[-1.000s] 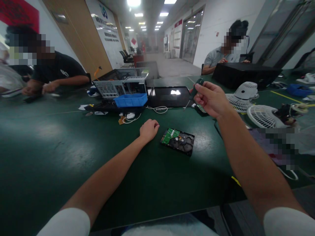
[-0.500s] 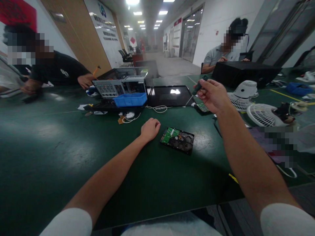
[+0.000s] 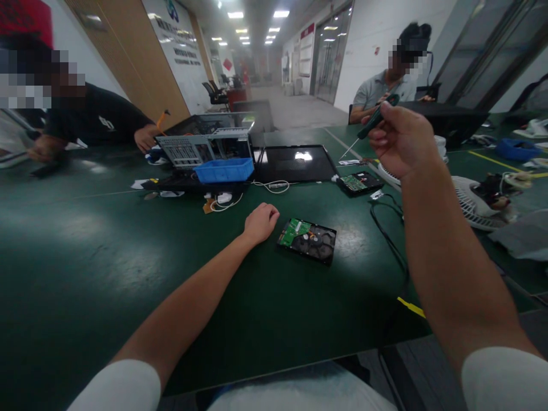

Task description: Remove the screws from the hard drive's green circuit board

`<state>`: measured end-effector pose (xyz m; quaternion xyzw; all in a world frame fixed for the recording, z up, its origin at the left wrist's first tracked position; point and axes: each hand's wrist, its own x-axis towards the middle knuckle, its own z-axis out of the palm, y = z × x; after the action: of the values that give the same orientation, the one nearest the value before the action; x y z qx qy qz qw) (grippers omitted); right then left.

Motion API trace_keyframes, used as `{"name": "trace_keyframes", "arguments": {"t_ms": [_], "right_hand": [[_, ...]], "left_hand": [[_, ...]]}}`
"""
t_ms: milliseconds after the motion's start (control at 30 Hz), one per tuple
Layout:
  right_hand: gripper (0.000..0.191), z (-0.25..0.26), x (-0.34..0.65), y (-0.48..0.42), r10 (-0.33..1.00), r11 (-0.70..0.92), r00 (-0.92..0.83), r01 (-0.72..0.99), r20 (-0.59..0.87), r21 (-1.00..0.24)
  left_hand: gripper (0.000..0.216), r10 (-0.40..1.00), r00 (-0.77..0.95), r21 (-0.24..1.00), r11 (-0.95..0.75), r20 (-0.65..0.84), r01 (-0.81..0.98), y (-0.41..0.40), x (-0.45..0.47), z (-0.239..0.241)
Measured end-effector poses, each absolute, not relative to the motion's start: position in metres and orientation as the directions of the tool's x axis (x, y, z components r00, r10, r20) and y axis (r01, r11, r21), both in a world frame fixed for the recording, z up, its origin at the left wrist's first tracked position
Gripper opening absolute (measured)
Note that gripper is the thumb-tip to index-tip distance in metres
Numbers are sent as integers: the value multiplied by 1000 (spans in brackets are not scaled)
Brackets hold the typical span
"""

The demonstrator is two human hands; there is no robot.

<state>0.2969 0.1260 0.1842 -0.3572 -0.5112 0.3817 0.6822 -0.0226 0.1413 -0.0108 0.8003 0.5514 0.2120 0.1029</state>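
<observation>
Our R hand point(image 3: 402, 140), gripping screwdriver point(image 3: 377, 120), has swung up & right, tip well off nearer HDD point(image 3: 308, 241); L hand point(image 3: 260, 222) curled closed beside it.

Left of the near hard drive point(image 3: 307, 241) rests the left hand point(image 3: 262, 222); behind the drive, a flat panel point(image 3: 297, 165); behind-left, a bin point(image 3: 225, 171); behind-right, seemingly a second drive point(image 3: 358, 182) and, higher, a screwdriver point(image 3: 377, 121) in the right hand point(image 3: 405, 137).

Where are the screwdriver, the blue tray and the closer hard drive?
Screwdriver point(image 3: 369, 127): head view, on its handle.
Blue tray point(image 3: 225, 172): head view, on its front wall.
Closer hard drive point(image 3: 307, 242): head view, on its dark casing.
</observation>
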Motion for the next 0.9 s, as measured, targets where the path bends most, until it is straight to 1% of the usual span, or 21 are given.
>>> {"name": "trace_keyframes", "arguments": {"t_ms": [167, 267, 333, 433, 500, 567, 667, 767, 900], "right_hand": [[32, 178, 296, 127, 880, 470, 162, -159, 446, -868], [36, 173, 297, 127, 887, 455, 165, -147, 431, -878], [33, 166, 297, 125, 905, 417, 152, -120, 398, -901], [26, 149, 297, 118, 929, 356, 141, -99, 341, -929], [32, 132, 298, 112, 945, 317, 127, -121, 302, -941], [37, 114, 300, 105, 962, 259, 132, -153, 240, -954], [36, 90, 303, 98, 973, 202, 156, -198, 173, -959], [42, 75, 305, 95, 976, 165, 176, -233, 126, -958], [42, 67, 308, 97, 973, 168, 198, -247, 120, -954]], "left_hand": [[15, 884, 384, 428, -466, 268, 774, 134, -10, 4], [17, 857, 453, 423, -515, 246, 745, 124, 3, 16], [19, 829, 513, 390, -558, 222, 733, 116, 11, 24], [19, 770, 608, 301, -637, 196, 710, 107, 22, 31], [18, 738, 648, 246, -674, 187, 697, 104, 27, 33], [18, 717, 671, 204, -697, 189, 687, 102, 31, 33], [20, 700, 688, 166, -714, 191, 680, 103, 35, 32], [19, 698, 693, 157, -716, 180, 680, 104, 37, 30], [20, 708, 682, 174, -707, 185, 686, 104, 38, 28]]}}
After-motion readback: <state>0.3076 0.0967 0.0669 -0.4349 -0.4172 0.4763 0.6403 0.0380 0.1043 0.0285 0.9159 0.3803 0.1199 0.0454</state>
